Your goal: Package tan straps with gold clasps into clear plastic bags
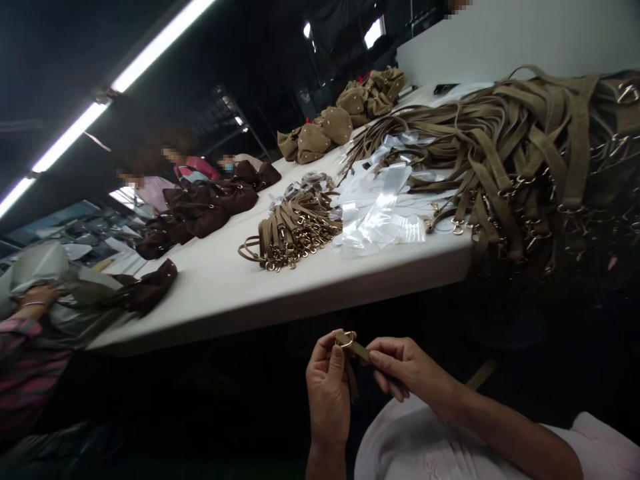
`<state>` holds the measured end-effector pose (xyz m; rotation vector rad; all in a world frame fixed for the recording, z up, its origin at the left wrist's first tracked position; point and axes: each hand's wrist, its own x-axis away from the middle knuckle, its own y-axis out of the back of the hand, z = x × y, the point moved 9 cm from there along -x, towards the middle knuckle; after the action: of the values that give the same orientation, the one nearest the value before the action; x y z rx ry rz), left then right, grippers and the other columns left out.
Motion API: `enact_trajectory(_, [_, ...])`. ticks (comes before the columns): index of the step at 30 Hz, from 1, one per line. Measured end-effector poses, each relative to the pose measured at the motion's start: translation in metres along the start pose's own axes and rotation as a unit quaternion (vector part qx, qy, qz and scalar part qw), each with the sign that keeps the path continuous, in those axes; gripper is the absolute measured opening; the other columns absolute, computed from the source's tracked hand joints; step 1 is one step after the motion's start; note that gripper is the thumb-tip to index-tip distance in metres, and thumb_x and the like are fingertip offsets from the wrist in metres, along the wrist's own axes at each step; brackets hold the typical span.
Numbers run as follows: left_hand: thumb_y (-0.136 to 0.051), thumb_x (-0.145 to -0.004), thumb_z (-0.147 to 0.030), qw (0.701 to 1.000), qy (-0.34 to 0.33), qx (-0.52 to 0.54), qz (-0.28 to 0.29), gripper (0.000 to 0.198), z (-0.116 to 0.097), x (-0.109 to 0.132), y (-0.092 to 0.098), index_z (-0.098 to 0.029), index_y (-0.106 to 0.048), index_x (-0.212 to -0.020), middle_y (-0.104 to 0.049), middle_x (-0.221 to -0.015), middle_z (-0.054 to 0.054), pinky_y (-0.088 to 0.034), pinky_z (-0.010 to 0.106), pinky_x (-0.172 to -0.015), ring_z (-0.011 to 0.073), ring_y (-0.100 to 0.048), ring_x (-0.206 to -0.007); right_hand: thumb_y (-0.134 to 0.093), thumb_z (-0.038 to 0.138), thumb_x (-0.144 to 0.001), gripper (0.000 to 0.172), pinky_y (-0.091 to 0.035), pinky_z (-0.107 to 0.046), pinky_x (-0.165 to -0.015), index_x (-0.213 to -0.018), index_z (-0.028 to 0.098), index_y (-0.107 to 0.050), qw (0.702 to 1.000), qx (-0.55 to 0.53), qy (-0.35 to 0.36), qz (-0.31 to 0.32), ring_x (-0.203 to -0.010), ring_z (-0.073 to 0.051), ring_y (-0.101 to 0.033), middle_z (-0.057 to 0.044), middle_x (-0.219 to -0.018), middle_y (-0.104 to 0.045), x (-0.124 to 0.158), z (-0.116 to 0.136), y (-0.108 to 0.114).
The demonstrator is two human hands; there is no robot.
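An olive-brown strap (pixel 361 351) with a gold buckle (pixel 345 341) is held in front of my body, below the table edge. My left hand (pixel 327 387) pinches the strap at the buckle between thumb and fingers. Close beside it on the right, my right hand (pixel 400 365) grips the same strap just past the buckle. Part of the strap hangs down between the hands, and another stretch shows beyond my right forearm. The fingers hide the rest of it.
On the white table (pixel 210 287) lie a bundle of short straps (pixel 295 230), clear plastic bags (pixel 385 213) and a large heap of long straps (pixel 525 140) overhanging the edge. Tan bags (pixel 320 137) and dark brown bags (pixel 210 203) stand farther back. A co-worker's hand (pixel 40 297) is at left.
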<state>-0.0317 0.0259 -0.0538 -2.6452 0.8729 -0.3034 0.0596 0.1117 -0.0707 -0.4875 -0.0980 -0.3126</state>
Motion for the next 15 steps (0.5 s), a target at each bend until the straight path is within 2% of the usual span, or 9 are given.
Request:
enact_trajectory(3, [-0.074,-0.082,-0.035,0.998,0.02,-0.052,-0.004,0.029,0.015,-0.009,0.006,-0.018,-0.067,-0.105,-0.072,-0.098,0.008,-0.052,0.022,-0.065,0.0131,-0.065,-0.071,-0.067,0.063,-0.078,0.052,-0.027,-0.016,-0.039,-0.089,0.012,-0.062,1.0,0.004,-0.002,-0.013,-0.038,-0.004,-0.041,0.004,-0.054,-0.056,-0.008,-0.004,0.015])
enact_trajectory(5, [-0.073,-0.082,-0.035,0.997,0.036,-0.063,-0.012,0.03,0.026,-0.014,0.01,-0.019,-0.067,-0.106,-0.071,-0.094,0.006,-0.052,0.021,-0.062,0.0135,-0.065,-0.071,-0.066,0.061,-0.08,0.051,-0.028,-0.016,-0.04,-0.091,0.012,-0.062,1.0,-0.005,-0.017,-0.014,-0.038,-0.004,-0.042,0.004,-0.055,-0.057,-0.012,-0.012,0.023])
enact_trajectory(10, [-0.075,-0.08,-0.036,0.996,0.077,-0.045,-0.013,0.029,0.048,-0.023,0.014,-0.02,-0.069,-0.104,-0.071,-0.094,0.005,-0.053,0.021,-0.068,0.013,-0.065,-0.076,-0.062,0.057,-0.085,0.047,-0.027,-0.014,-0.039,-0.094,0.011,-0.063,0.998,-0.023,-0.057,-0.004,-0.039,-0.003,-0.043,0.003,-0.058,-0.059,-0.02,-0.029,0.034])
enact_trajectory(12, [-0.075,-0.081,-0.035,0.994,0.092,-0.055,-0.007,0.029,0.054,-0.028,0.015,-0.021,-0.071,-0.105,-0.071,-0.093,0.005,-0.053,0.02,-0.069,0.0119,-0.065,-0.074,-0.06,0.056,-0.086,0.045,-0.025,-0.014,-0.038,-0.094,0.011,-0.064,0.997,-0.024,-0.07,-0.002,-0.038,-0.003,-0.042,0.003,-0.057,-0.058,-0.023,-0.032,0.036])
enact_trajectory(15, [-0.073,-0.083,-0.035,0.988,0.107,-0.107,0.022,0.029,0.056,-0.035,0.018,-0.021,-0.071,-0.108,-0.071,-0.087,0.005,-0.05,0.017,-0.06,0.0106,-0.062,-0.069,-0.058,0.052,-0.088,0.04,-0.024,-0.014,-0.036,-0.092,0.012,-0.064,0.996,-0.026,-0.085,-0.013,-0.037,-0.003,-0.043,0.003,-0.056,-0.058,-0.027,-0.036,0.041])
